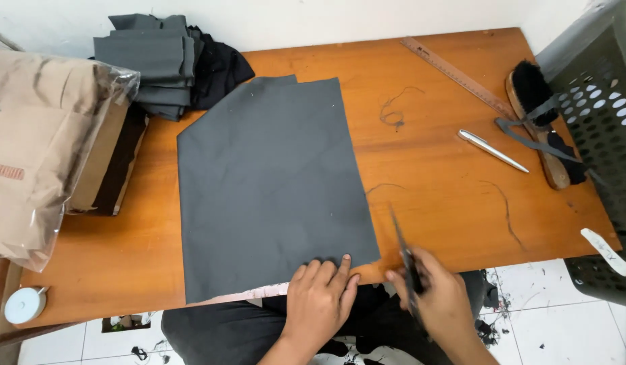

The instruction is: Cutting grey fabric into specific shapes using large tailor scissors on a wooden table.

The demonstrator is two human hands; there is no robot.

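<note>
A large piece of dark grey fabric [272, 182] lies flat on the orange wooden table [434, 182]. My left hand [319, 297] rests palm down on the fabric's near edge, fingers together. My right hand [438, 297] is just right of it, at the table's front edge, closed on a pair of dark scissors [402, 247] whose blades point away from me, beside the fabric's near right corner.
Folded grey and black cloth [164, 61] is stacked at the back left. A plastic-wrapped tan bundle [42, 142] sits at the left. A long ruler [458, 76], a silver pen [492, 150], a wooden brush [536, 122] and a dark perforated basket [604, 135] lie right.
</note>
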